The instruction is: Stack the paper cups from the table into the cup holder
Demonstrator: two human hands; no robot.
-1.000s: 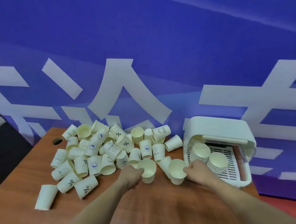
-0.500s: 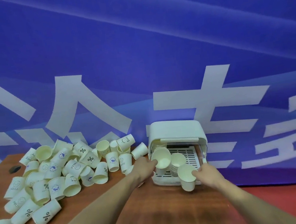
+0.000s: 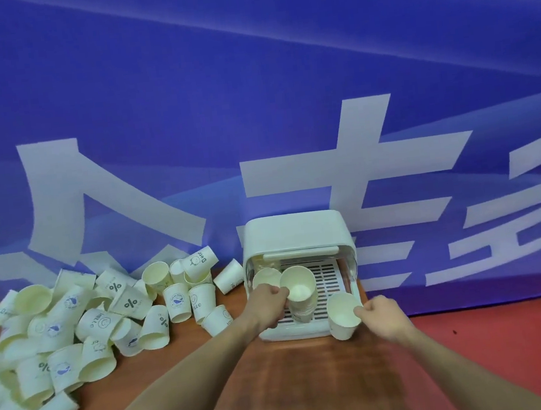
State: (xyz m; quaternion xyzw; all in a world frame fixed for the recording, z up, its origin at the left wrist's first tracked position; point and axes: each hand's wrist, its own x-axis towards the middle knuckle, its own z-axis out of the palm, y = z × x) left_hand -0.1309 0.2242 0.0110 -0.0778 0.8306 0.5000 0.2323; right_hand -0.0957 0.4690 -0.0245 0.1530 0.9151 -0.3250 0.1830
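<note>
Many loose cups: lying heaped on the table, left of the cup holder.
Left hand: pinching a cup over the holder's stack.
Right hand: gripping another cup at the holder's front right corner.

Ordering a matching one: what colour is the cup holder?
White, slatted floor; the head view shows the cup holder best.
</note>
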